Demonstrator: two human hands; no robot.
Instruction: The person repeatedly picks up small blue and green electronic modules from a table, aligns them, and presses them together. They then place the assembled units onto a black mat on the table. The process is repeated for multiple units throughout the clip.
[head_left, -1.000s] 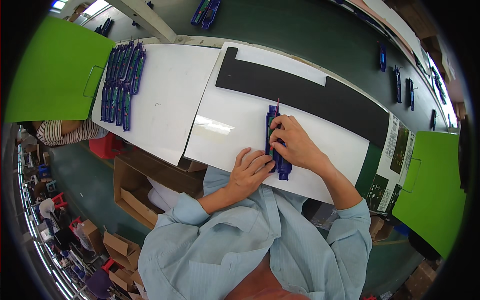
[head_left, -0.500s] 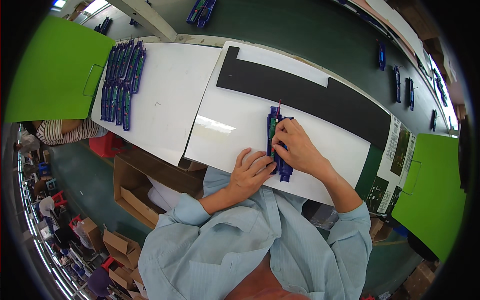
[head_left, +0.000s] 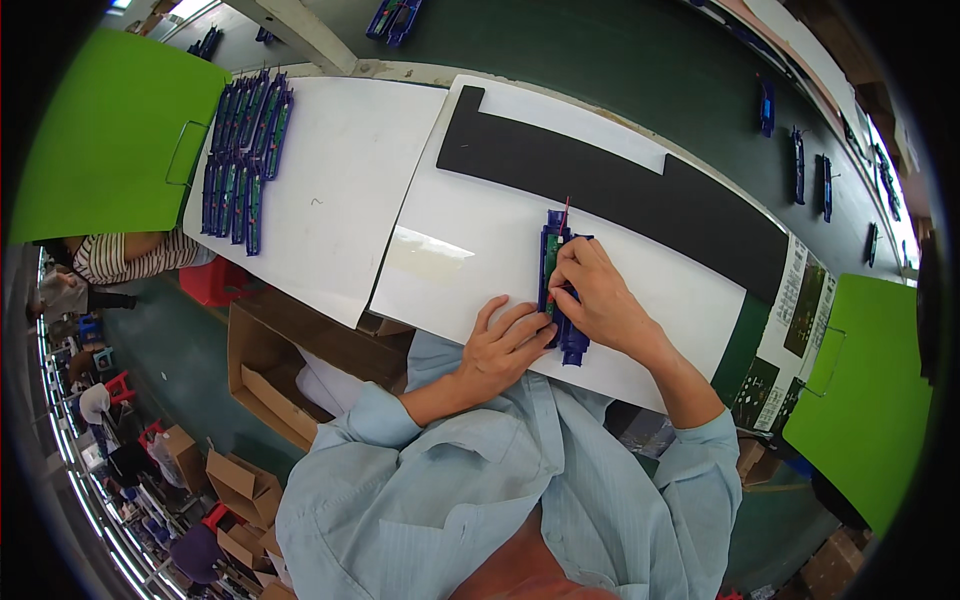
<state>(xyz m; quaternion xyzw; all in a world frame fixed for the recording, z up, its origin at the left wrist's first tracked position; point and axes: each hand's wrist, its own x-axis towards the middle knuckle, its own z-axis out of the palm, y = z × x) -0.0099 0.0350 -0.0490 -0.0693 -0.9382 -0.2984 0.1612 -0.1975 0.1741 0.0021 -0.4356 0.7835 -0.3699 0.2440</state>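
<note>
Down at seven o'clock, the open cardboard box (head_left: 262,372) under the table's edge holds something pale that I cannot make out. Near centre, the long blue housing (head_left: 556,285) with its green board lies on the white sheet (head_left: 470,255). The right hand (head_left: 596,300) grips it; the left hand (head_left: 505,345) rests with loosely spread fingers touching its lower end. Since the earlier frames, both hands have barely shifted.
</note>
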